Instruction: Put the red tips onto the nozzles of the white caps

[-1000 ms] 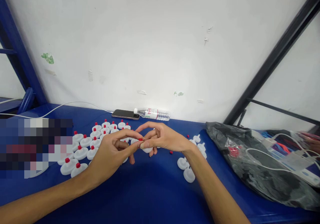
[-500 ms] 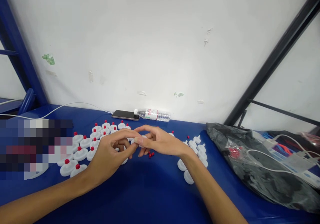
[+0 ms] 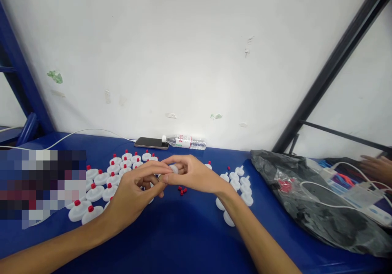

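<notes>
At the middle of the table, my left hand [image 3: 130, 192] and my right hand [image 3: 194, 175] meet, fingers curled and closed on a white plastic spout lid [image 3: 174, 168]. Most of that lid is hidden behind my fingers. To the left stand several white spout lids with red tips [image 3: 94, 192], their spouts upward. On the right, past my right wrist, lies a group of white spout lids without red tips [image 3: 246, 187]. A few loose red tips [image 3: 182, 191] rest on the table just beyond my right hand.
A phone [image 3: 151, 143] on a white cable and a clear bottle [image 3: 186, 141] lie along the wall. A dark plastic bag [image 3: 284, 208], a power strip [image 3: 375, 213] and cables sit at the right. Another person's hand [image 3: 379, 170] shows at the right edge.
My fingers have shifted around the white lid, and more of it shows between them. Another person's hand has come into view at the right edge. The view has tilted slightly.
</notes>
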Action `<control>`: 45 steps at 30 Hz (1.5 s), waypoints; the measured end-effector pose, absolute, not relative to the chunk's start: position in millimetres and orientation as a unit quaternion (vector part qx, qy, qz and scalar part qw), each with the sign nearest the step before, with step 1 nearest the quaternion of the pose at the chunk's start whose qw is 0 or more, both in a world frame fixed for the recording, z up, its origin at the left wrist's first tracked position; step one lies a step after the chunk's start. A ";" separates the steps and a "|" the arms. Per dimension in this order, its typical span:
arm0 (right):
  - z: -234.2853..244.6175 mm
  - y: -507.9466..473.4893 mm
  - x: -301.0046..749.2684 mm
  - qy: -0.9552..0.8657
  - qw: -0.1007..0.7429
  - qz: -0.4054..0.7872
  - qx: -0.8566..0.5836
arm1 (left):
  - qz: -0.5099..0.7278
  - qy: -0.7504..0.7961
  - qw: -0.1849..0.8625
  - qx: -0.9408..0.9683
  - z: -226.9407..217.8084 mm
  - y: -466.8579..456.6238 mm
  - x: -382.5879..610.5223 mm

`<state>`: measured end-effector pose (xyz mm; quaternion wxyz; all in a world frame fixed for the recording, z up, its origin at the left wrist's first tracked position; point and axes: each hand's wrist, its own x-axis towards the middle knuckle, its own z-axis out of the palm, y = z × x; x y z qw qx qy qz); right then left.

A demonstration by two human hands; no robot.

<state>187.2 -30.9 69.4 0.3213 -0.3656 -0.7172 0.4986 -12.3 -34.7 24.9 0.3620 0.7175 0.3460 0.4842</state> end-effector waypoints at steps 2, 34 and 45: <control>68.0 -30.9 185.8 -0.716 0.356 0.464 -0.380 | 0.490 0.367 0.373 0.697 23.4 -35.0 -13.5; 77.9 -16.1 200.5 -0.532 0.612 0.482 -0.333 | 0.395 0.380 0.372 0.749 11.9 -40.8 -13.4; 76.1 -31.0 193.3 -0.644 0.419 0.542 -0.342 | 0.541 0.371 0.317 0.685 30.1 -41.2 -17.7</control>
